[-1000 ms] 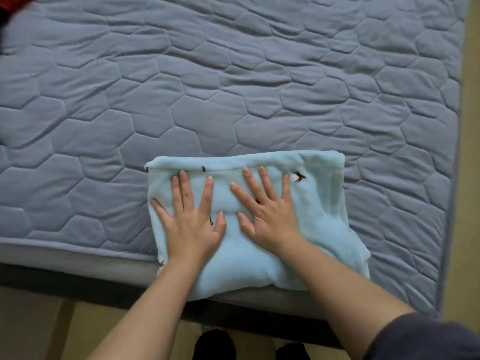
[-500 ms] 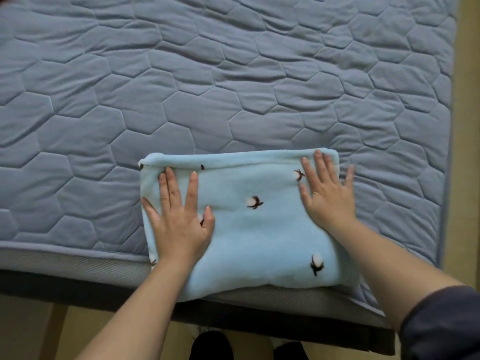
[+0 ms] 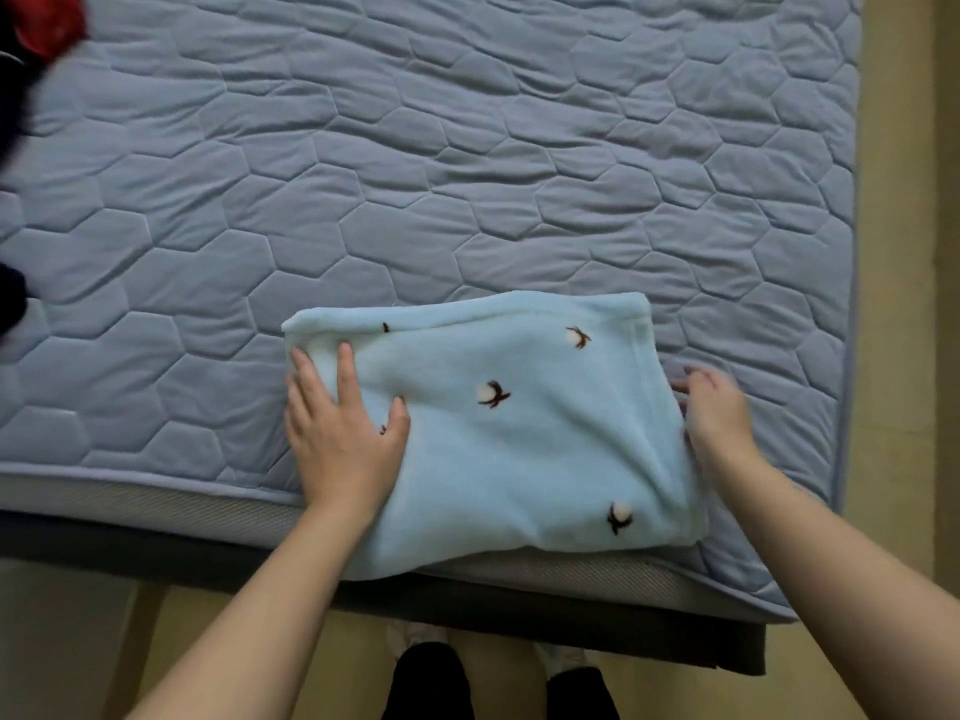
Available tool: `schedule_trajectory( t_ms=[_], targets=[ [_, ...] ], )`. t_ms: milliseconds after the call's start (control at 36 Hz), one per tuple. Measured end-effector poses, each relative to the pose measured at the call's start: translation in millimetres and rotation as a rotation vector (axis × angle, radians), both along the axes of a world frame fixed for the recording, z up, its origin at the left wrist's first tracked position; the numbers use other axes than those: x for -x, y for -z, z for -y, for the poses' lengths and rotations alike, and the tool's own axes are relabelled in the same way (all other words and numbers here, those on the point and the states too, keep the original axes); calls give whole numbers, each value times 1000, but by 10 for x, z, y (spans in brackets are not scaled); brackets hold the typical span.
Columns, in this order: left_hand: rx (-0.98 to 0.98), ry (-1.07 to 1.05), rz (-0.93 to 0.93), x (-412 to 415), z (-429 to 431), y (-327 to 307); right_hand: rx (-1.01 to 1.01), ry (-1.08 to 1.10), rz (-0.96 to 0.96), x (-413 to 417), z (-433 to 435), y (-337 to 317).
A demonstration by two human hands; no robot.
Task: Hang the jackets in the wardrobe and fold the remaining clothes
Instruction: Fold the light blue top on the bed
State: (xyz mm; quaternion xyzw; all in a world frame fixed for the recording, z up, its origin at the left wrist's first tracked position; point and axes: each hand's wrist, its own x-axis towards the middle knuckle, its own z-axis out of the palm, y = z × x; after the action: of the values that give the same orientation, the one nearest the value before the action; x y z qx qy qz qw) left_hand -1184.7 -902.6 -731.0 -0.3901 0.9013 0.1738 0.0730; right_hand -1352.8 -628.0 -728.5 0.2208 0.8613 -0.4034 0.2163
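**Fleece garment (image 3: 519, 449) pinned flat on the mattress (image 3: 467, 174)**

The left hand (image 3: 340, 433) lies flat with fingers straight and spread, pressing down on the left part of the folded light-blue fleece garment (printed with small cotton-boll motifs). The right hand (image 3: 719, 413) is at the garment's right edge with its fingers bent against the fabric. It is blurred, so I cannot tell whether it pinches the edge or only touches it. The fleece garment fills the space between the two hands on the quilted blue-grey mattress, its near side drooping slightly over the mattress edge toward the person. Far beyond the left hand, at the distant left corner, a red garment (image 3: 49, 18) lies beside dark cloth (image 3: 10, 106). Below the wrists, the person's dark-clad legs (image 3: 426, 683) stand on a yellowish floor (image 3: 898, 304).
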Motion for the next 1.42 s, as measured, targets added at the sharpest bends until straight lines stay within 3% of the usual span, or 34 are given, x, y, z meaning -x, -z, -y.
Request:
schedule_trajectory(
  t_ms=[56,111,194,333,444,500,611,694,778,944,1139,1194,1306,1417],
  targets=[
    [28,30,14,29,-37,-61,100,22,74,29,79,-66],
    [35,42,4,42,-58,-106,67,-148,151,-31,120,-102],
    [13,9,-13,-28,-69,-131,-99,-345,118,-175,111,-97],
    [-56,-21,-67,-247,-127,-158,-298,-413,176,-237,-1,-45],
    [-231,-269,-196,-383,-60,-150,-146,-423,287,-229,-123,-61],
    [-293,-428,-188,-468,-30,-153,-72,-393,245,-284,-185,-86],
    [-350,-527,-65,-573,-133,-138,-114,-379,19,-495,-211,-72],
    [-347,-591,-124,-562,-152,-106,-189,-396,-139,-522,-210,-40],
    [-334,-511,-152,-531,-24,15,-271,-398,-179,-345,-254,58],
    [-363,-369,-119,-522,147,97,-309,-421,-21,-245,-212,285],
    [-407,-372,-191,-264,307,-65,47,-235,160,53,-77,184],
    [-398,-405,-204,-65,334,-31,64,-225,120,186,68,186],
    [-333,-401,-191,77,358,148,-181,-212,-176,421,156,245],
    [-291,-407,-175,15,348,274,-243,-239,-146,412,216,381]
  ],
)
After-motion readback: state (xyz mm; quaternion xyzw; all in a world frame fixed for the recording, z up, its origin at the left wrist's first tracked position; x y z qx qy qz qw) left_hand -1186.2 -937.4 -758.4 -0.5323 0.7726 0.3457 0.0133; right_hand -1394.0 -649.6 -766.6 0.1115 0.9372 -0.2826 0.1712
